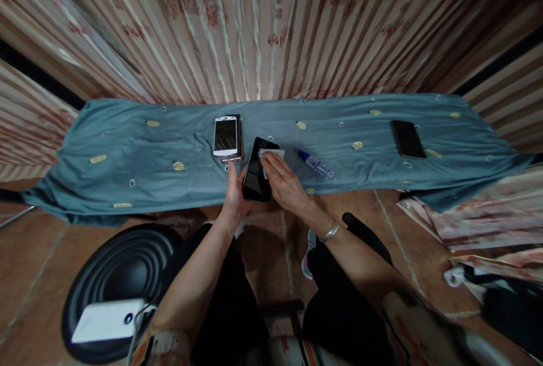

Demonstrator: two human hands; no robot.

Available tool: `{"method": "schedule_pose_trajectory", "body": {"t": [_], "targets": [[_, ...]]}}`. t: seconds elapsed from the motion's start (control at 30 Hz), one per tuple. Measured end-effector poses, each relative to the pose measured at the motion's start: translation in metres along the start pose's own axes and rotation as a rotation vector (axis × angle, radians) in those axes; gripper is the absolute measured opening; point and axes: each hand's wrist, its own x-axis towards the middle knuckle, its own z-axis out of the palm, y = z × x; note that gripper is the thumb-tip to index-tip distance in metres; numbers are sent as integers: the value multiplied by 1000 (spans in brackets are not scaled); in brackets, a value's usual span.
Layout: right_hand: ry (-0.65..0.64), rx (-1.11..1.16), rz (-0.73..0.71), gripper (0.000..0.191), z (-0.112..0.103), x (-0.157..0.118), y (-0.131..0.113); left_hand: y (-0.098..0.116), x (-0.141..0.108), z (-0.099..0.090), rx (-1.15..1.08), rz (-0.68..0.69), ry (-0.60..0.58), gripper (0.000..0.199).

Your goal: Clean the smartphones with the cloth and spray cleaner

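Near the front edge of the cloth-covered table, my left hand (237,189) holds a black phone (257,178) by its left side, tilted, with its dark face up. My right hand (283,178) presses a small white cloth or wipe (278,153) against the upper part of that phone, fingers together on it. A white phone (225,137) lies just beyond my left hand, on top of at least one other phone. Right of my right hand rests a clear spray bottle (319,166) with a blue cap. Another dark phone (408,140) lies farther right.
A teal patterned cloth (195,185) covers the long narrow table. Pleated curtains (254,26) hang behind it. At lower left, a white device (108,321) with a cable sits on a round black stool (127,264). Patterned fabric (487,213) hangs at the right.
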Motion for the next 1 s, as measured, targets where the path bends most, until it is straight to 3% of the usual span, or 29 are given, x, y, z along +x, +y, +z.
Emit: {"method": "schedule_pose_trajectory", "body": {"t": [0.43,1.0], "targets": [[48,-1,53,55,-6,9,15,0,-4,1,8,-26,-7,70],[-14,-4,-41,55,11,0,-9,11,1,-10,2,48,12,69]]}}
